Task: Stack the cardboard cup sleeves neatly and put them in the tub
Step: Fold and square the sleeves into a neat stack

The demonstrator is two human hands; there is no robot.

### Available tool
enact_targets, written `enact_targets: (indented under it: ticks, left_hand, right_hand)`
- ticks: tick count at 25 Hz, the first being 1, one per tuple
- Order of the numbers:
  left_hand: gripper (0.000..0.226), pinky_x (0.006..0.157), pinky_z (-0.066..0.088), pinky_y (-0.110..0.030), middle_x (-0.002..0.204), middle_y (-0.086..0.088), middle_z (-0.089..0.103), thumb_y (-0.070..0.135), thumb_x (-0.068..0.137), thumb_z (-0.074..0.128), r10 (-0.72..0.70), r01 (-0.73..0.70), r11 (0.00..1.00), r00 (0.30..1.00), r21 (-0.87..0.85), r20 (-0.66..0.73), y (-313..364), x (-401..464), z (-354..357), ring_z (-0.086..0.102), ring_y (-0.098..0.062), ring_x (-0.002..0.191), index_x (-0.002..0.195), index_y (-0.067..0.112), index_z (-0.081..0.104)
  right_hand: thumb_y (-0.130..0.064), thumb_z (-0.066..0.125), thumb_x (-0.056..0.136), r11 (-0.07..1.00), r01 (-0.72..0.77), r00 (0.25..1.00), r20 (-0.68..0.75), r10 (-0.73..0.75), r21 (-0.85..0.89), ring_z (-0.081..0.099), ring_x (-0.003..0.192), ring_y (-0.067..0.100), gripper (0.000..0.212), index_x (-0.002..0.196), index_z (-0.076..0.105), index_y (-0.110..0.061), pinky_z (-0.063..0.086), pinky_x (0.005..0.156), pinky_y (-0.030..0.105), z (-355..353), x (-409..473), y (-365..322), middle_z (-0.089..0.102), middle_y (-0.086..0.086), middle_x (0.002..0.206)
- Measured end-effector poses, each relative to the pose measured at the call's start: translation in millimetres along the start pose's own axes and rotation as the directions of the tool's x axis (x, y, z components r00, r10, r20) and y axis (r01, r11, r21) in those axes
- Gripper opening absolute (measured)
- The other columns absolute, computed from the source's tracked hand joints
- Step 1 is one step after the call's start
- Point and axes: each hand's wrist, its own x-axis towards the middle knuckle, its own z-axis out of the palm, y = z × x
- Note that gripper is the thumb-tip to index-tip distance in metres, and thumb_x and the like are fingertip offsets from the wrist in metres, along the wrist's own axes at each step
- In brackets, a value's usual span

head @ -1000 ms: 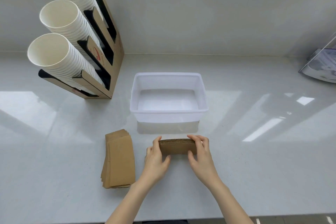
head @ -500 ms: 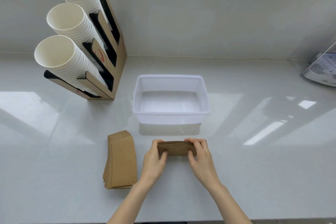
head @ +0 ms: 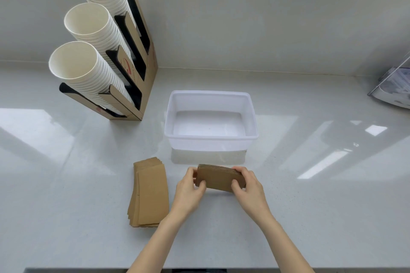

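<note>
A squared-up bundle of brown cardboard cup sleeves is held on edge just above the counter, its broad face tilted toward me. My left hand grips its left end and my right hand grips its right end. Directly behind the bundle stands a white translucent plastic tub with nothing inside. A second pile of flat sleeves, slightly fanned, lies on the counter to the left of my left hand.
A cardboard cup dispenser with three slanted rows of white paper cups stands at the back left. A clear holder with papers is at the far right edge. The counter's front edge runs along the bottom.
The bundle, standing upright on its edge before, has tilted so that its broad face shows. Both hands keep their grip on its ends.
</note>
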Motion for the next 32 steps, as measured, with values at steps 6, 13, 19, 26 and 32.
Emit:
enact_targets:
  ticks: [6, 13, 19, 26, 32]
  left_hand:
    - [0.010, 0.075, 0.047, -0.013, 0.090, 0.007, 0.059, 0.010, 0.087, 0.051, -0.065, 0.046, 0.934, 0.997, -0.354, -0.044, 29, -2, -25, 0.057, -0.007, 0.079, 0.092, 0.019, 0.053]
    - [0.011, 0.090, 0.048, -0.036, 0.091, 0.003, 0.062, 0.013, 0.087, 0.052, -0.082, 0.057, 0.924, 0.995, -0.378, -0.051, 35, -4, -63, 0.060, -0.015, 0.084, 0.094, 0.021, 0.056]
    - [0.023, 0.076, 0.048, -0.022, 0.099, -0.001, 0.064, 0.014, 0.086, 0.055, -0.060, 0.016, 0.973, 0.981, -0.232, -0.184, 25, -8, -99, 0.059, -0.018, 0.090, 0.106, 0.023, 0.059]
    - [0.039, 0.071, 0.039, -0.017, 0.117, -0.007, 0.058, 0.015, 0.084, 0.056, -0.031, 0.075, 0.989, 0.945, 0.126, -0.324, 4, -12, -112, 0.052, -0.015, 0.083, 0.123, 0.014, 0.051]
    - [0.048, 0.082, 0.039, -0.022, 0.128, -0.012, 0.053, 0.011, 0.083, 0.057, -0.068, 0.114, 0.987, 0.933, 0.112, -0.352, -8, -14, -109, 0.053, -0.022, 0.098, 0.129, 0.009, 0.044]
  right_hand:
    - [-0.016, 0.048, 0.089, 0.991, -0.086, 0.990, 0.116, 0.074, 0.102, 0.056, 0.092, 0.011, 0.019, 0.105, 0.057, -0.020, 0.041, 0.068, 0.013, 2, 1, -21, 0.059, 0.004, 0.110]
    - [-0.019, 0.050, 0.090, 0.985, 0.003, 0.960, 0.276, -0.050, 0.171, 0.059, 0.084, 0.007, 0.013, 0.100, 0.058, -0.023, 0.045, 0.071, 0.017, 12, 1, -61, 0.063, -0.011, 0.091]
    - [-0.024, 0.053, 0.088, 0.979, -0.077, 0.915, 0.403, -0.006, 0.189, 0.060, 0.087, 0.014, 0.020, 0.103, 0.058, -0.013, 0.049, 0.072, 0.026, 39, 6, -85, 0.064, -0.001, 0.095]
    - [-0.023, 0.049, 0.087, 0.999, 0.015, 0.914, 0.406, 0.003, -0.043, 0.057, 0.082, 0.017, 0.021, 0.105, 0.049, -0.012, 0.048, 0.064, 0.026, 84, -3, -92, 0.058, 0.003, 0.091]
    - [-0.024, 0.050, 0.085, 0.988, 0.050, 0.911, 0.411, 0.016, -0.149, 0.056, 0.094, 0.023, 0.026, 0.107, 0.047, -0.011, 0.045, 0.076, 0.032, 98, -3, -88, 0.057, 0.010, 0.104]
